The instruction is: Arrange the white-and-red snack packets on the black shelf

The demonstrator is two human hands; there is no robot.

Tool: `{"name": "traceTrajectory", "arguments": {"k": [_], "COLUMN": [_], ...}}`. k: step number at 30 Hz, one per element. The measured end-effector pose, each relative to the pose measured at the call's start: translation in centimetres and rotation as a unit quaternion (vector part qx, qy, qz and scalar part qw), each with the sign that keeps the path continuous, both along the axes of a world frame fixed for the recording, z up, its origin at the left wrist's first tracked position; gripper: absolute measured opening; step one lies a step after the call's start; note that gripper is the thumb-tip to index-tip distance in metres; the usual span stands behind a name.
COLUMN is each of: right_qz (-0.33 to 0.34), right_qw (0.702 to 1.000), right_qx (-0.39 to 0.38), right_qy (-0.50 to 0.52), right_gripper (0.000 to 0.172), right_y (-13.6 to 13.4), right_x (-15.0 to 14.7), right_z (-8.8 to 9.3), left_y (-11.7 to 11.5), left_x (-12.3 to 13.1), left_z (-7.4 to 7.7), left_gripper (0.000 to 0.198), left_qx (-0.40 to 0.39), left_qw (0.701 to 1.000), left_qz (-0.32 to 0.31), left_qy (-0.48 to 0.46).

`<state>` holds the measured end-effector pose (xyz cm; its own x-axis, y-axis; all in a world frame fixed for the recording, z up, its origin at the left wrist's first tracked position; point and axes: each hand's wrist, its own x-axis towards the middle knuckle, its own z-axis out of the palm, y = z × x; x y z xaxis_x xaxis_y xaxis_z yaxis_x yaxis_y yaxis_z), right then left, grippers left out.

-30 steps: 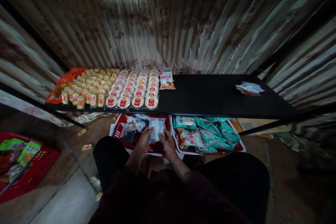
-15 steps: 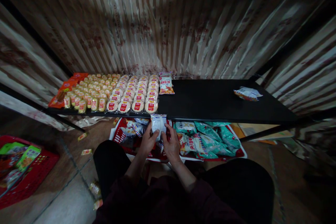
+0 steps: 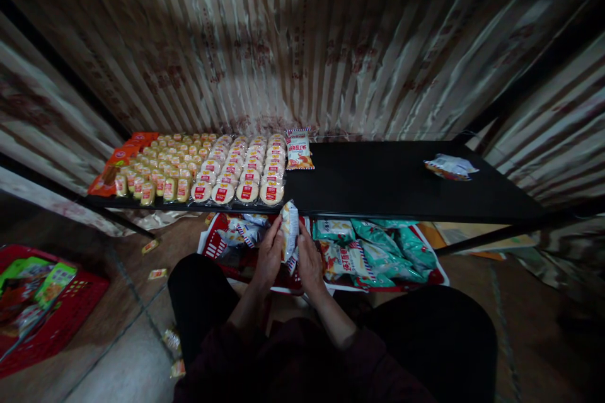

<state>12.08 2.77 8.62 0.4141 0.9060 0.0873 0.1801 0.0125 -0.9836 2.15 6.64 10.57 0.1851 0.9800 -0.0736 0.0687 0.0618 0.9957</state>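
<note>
Lower left: red basket point(image 3: 81, 303). Left of centre: rows of round wrapped snacks point(image 3: 224, 193). Lower centre: left hand point(image 3: 269, 256), pale packet point(image 3: 290, 233), right hand point(image 3: 310, 262); packet clamped between the two, one each side. Right of these, teal bags point(image 3: 385, 259). Right: white-and-blue packet point(image 3: 452, 165) on black shelf point(image 3: 368, 186).

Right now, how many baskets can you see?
3. A red basket stands on the floor at far left; a second basket and a third basket sit side by side below the black shelf. More could be hidden underneath.
</note>
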Motion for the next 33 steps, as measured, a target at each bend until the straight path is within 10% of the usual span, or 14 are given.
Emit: {"name": "traceTrajectory", "arguments": {"k": [18,33], "right_qz": [0.019,-0.005], "right_qw": [0.993,0.958], "right_qx": [-0.029,-0.001], "right_qy": [0.117,0.287], "right_gripper": [0.058,0.063], "right_y": [0.2,2.3], "right_x": [2.4,4.8], "right_z": [0.9,2.4], "left_y": [-1.2,1.3], "left_x": [1.2,3.5], "left_z": [2.0,1.6], "left_gripper": [0.045,0.042], "left_qx": [0.143,0.032], "left_qw": [0.976,0.998], "left_qz": [0.012,0.011], "left_qy": [0.163,0.05]}}
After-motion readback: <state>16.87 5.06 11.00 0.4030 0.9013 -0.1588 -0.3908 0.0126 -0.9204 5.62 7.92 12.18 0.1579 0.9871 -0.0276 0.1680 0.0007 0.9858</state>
